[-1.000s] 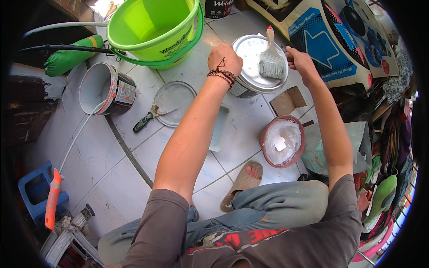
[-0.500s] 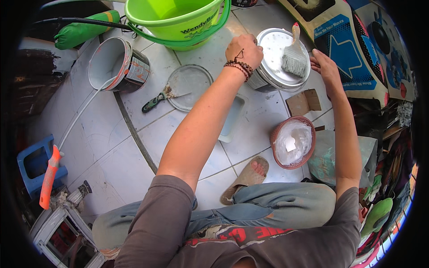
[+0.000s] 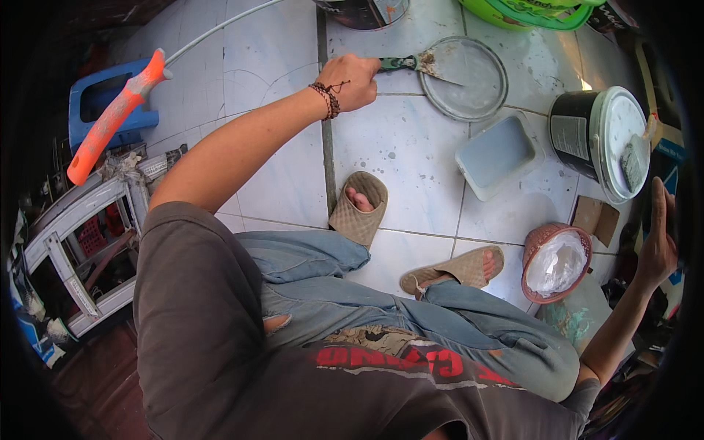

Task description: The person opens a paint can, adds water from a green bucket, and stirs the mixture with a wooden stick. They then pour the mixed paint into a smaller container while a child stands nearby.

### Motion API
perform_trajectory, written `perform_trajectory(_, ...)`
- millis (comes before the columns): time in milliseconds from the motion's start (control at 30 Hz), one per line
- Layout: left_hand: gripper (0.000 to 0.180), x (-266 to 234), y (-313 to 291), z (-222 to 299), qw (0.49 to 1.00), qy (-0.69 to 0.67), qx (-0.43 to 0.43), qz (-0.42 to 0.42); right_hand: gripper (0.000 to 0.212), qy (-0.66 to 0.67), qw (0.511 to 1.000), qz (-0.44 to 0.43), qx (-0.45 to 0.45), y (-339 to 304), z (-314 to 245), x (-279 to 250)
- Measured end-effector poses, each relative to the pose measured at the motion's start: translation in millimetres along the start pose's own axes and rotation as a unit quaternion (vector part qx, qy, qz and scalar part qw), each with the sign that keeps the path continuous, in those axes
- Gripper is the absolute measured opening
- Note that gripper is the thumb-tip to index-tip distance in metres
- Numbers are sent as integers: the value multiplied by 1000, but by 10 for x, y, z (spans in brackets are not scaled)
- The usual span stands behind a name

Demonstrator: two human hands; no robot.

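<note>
Tiled floor [image 3: 411, 154], far centre: bare tiles between sandalled feet and round lid [image 3: 469, 77]; crowded right edge.

Left hand [image 3: 353, 79]: fingers curled shut around green handle of putty knife [image 3: 414, 63].

Putty knife: far centre, long axis left to right, blade pointing right, tip resting on round lid.

Right hand [image 3: 658, 242]: far right, fingers spread flat, near paint can [image 3: 598, 139]; contact not discernible.

Plastic tray [image 3: 499, 154] between lid and can.

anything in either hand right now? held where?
Left hand grips a putty knife by its dark handle, blade over the round lid. Right hand is open, holding nothing.
</note>
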State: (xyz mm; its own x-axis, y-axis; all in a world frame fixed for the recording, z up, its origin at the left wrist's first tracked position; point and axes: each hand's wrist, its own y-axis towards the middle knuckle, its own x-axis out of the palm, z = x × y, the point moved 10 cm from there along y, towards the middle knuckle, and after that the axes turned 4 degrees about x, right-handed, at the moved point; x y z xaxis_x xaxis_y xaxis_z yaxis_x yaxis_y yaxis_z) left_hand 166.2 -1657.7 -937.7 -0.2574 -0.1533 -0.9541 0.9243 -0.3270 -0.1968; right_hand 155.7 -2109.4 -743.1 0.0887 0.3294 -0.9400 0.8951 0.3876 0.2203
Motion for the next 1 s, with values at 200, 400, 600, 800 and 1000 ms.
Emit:
perform_trajectory(200, 16, 405, -477, 99, 979, -155, -87, 104, 32, 262, 946, -190, 6, 322, -1559, 1194)
perform_trajectory(400, 13, 205, -24, 1148, 916, -370, 3, 154, 23, 332, 924, -184, -50, 767, -2417, 1535)
perform_trajectory(600, 26, -644, 101, 1930, 878, -422, 198, 108, 17, 408, 899, 36, -155, 1062, -1964, 1165)
perform_trajectory(800, 29, -1074, -493, 2448, 894, -418, 121, -105, 27, 451, 870, -139, 144, 305, -1714, 1001)
perform_trajectory(1000, 23, -1328, -1503, 3052, 904, -233, 324, -153, 32, 528, 778, -11, 340, -411, -2382, -289)
